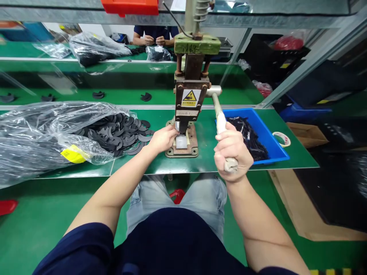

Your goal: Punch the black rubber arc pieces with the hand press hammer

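Narrow bench edge (pixel 155 170) before press (pixel 191 84); right hand (pixel 234 151) tight round lever (pixel 220 117), left hand (pixel 164 139) half-curled, hold unclear.

Above and right of the left hand (pixel 164 139), the press (pixel 193 68) bears a yellow hand-warning triangle (pixel 190 95); the strip (pixel 186 113) beneath is unreadable.

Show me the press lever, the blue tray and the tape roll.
Press lever (pixel 220 119): head view, on its pale grip.
Blue tray (pixel 263 131): head view, on its inner right wall.
Tape roll (pixel 287 140): head view, on the ring's right side.
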Demonstrator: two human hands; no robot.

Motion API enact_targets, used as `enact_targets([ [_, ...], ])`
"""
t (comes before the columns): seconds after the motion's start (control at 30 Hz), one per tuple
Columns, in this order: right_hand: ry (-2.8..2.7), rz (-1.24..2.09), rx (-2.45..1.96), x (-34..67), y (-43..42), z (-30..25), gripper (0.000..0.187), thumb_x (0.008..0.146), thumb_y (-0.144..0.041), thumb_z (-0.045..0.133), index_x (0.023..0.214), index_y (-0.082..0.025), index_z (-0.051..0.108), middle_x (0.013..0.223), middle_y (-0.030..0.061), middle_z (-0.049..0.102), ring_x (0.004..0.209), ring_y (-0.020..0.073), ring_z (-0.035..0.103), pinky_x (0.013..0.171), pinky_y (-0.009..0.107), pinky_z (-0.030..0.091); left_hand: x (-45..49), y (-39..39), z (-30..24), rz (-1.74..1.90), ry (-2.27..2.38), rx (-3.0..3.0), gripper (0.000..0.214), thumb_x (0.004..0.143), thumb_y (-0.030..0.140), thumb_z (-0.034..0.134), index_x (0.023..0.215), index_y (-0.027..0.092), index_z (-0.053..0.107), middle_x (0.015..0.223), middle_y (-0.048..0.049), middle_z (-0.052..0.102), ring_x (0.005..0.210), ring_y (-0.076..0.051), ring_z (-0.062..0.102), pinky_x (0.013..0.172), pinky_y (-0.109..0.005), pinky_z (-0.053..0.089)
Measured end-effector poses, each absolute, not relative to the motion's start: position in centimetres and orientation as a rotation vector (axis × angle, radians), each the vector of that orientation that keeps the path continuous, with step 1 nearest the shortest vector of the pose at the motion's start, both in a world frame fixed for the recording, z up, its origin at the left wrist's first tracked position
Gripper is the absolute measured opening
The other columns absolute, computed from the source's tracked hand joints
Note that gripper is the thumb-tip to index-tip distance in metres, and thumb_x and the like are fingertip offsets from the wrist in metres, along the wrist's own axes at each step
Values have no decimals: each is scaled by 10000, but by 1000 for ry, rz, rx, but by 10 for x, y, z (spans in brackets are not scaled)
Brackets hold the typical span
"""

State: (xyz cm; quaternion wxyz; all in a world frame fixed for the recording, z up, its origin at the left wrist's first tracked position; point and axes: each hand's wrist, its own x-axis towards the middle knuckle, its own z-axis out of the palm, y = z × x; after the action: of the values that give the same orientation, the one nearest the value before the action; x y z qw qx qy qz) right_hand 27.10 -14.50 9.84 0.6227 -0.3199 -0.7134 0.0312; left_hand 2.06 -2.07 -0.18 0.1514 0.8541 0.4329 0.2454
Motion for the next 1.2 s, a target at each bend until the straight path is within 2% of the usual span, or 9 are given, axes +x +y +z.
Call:
enact_targets([
  [0.2,-1622,-4,-619,276,-132,80,119,854,-325,726,791,-306,627,778,-63,690,992,200,738,1239,652,532,-13,-19,3,692,1375,2506,359,1081,262,490,1341,221,734,1354,-100,738,1288,-255,664,1137,-376,514],
  [0.3,-1569,-37,-556,273,-124,76,140,861,-347,711,768,-289,622,759,-61,680,978,186,738,1232,613,539,-62,-7,12,642,1655,2497,362,1065,270,502,1305,176,757,1327,-129,747,1266,-290,660,1147,-420,498],
  [0.4,-1500,-63,-534,268,-119,72,197,877,-375,707,735,-284,605,723,-58,662,948,180,737,1185,588,569,-108,1,20,384,1776,2534,342,1036,295,547,1246,186,794,1303,-136,754,1241,-316,651,1141,-459,482],
  [0.5,-1478,-70,-521,265,-118,70,207,873,-361,712,728,-272,594,718,-55,665,941,179,734,1169,591,571,-127,0,21,73,1690,2609,317,994,356,623,1209,223,814,1328,-115,743,1254,-324,620,1135,-466,465],
  [0.63,-1477,-71,-533,265,-119,70,181,871,-343,701,738,-277,597,732,-55,674,957,181,736,1182,591,559,-118,-9,17,-125,1645,2636,442,923,510,718,1239,213,805,1432,-135,682,1287,-364,569,1079,-475,466],
  [0.7,-1480,-67,-546,266,-121,71,162,867,-331,701,749,-283,601,748,-57,681,969,183,736,1193,594,554,-110,-11,15,-165,1652,2637,478,914,514,723,1269,201,787,1452,-154,661,1302,-377,553,1055,-482,466],
  [0.87,-1530,-48,-567,268,-124,73,126,859,-287,706,774,-276,613,779,-60,693,1004,177,737,1226,608,535,-103,-10,15,-211,1617,2643,355,938,421,687,1210,216,790,1395,-151,682,1292,-365,558,1031,-477,456],
  [1.1,-1486,-47,-575,263,-125,72,182,889,-327,712,756,-270,602,773,-61,681,997,182,743,1249,650,511,-120,-7,15,-183,1654,2608,537,885,501,752,1332,205,734,1428,-157,660,1328,-375,543,1042,-471,453],
  [1.2,-1482,-42,-564,263,-124,73,183,888,-327,720,763,-269,600,767,-65,680,996,180,746,1239,635,522,-126,-5,13,-197,1671,2604,517,891,499,740,1310,195,750,1423,-164,653,1325,-385,535,1034,-483,454],
])
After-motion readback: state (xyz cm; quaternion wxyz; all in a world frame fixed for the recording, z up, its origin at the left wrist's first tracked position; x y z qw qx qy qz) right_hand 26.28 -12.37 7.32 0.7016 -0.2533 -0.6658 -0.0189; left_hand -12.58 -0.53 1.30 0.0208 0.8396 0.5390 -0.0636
